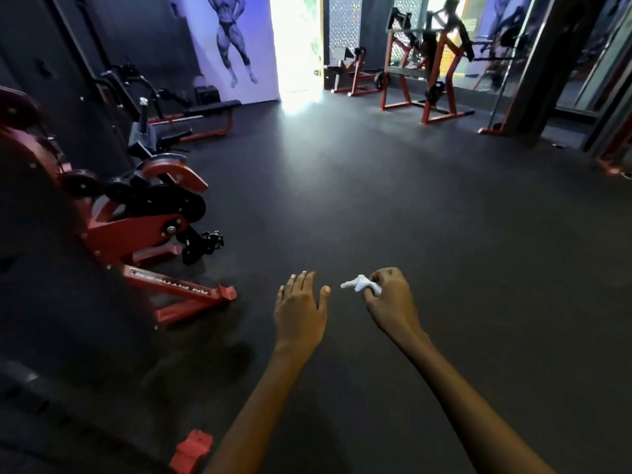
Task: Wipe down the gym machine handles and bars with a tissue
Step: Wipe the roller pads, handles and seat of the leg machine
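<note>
Both my arms reach forward over the dark gym floor. My right hand (pixel 390 295) pinches a small crumpled white tissue (pixel 359 283), which sticks out to the left of its curled fingers. My left hand (pixel 301 302) hovers beside it with straight, relaxed fingers and holds nothing; a small gap separates its thumb from the tissue's tip. A red and black gym machine (pixel 143 220) with pivots and a knob stands to the left, well apart from both hands. Its handles are not clearly visible.
A red machine foot (pixel 191 449) lies near my left elbow. A flat bench (pixel 205 114) stands at the back left, red plate-loaded racks (pixel 427 80) at the back right. A bright doorway (pixel 297 46) opens at the far wall. A dark pillar (pixel 554 63) rises on the right.
</note>
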{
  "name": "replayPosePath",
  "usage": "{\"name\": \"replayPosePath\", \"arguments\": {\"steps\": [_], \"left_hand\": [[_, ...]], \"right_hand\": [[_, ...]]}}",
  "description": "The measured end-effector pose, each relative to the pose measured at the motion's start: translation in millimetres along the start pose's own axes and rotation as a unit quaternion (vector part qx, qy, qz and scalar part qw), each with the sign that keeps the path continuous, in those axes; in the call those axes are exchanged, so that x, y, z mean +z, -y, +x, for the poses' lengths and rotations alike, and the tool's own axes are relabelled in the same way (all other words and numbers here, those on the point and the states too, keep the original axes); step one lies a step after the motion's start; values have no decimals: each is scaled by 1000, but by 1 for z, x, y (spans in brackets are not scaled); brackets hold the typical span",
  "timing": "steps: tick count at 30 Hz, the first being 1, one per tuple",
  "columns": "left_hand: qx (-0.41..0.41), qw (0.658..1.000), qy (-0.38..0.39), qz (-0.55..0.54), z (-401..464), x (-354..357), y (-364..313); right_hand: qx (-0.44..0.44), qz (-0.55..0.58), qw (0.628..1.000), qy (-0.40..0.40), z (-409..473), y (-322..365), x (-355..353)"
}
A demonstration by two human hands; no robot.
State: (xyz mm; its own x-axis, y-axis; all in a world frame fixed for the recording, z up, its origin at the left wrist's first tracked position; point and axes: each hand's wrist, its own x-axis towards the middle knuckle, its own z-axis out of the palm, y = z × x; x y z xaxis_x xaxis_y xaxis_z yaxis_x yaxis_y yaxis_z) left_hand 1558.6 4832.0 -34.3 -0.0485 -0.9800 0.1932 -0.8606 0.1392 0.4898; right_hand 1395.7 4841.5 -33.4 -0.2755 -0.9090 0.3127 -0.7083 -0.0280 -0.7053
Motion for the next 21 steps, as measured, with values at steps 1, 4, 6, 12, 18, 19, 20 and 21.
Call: {"name": "replayPosePath", "arguments": {"steps": [1,4,6,12,18,19,20,21], "left_hand": [[-11,1000,-10,-7,24,3,-2],[-36,998,-47,-26,88,8,-4],[-50,997,-55,-19,128,9,-5],[-79,994,-67,22,235,24,8],[-128,986,-97,48,362,54,28],[-135,984,-102,53,383,59,31],[-145,982,-109,59,408,63,34],[-155,979,-113,65,430,66,36]], "right_hand": [[-8,-2,1000,9,28,-1,5],[-30,4,999,16,101,0,20],[-39,14,999,14,146,2,31],[-39,38,997,48,262,-4,90],[-87,54,990,96,398,-11,159],[-96,53,988,105,421,-12,169],[-111,52,986,117,447,-13,180],[-123,52,982,131,471,-13,191]]}}
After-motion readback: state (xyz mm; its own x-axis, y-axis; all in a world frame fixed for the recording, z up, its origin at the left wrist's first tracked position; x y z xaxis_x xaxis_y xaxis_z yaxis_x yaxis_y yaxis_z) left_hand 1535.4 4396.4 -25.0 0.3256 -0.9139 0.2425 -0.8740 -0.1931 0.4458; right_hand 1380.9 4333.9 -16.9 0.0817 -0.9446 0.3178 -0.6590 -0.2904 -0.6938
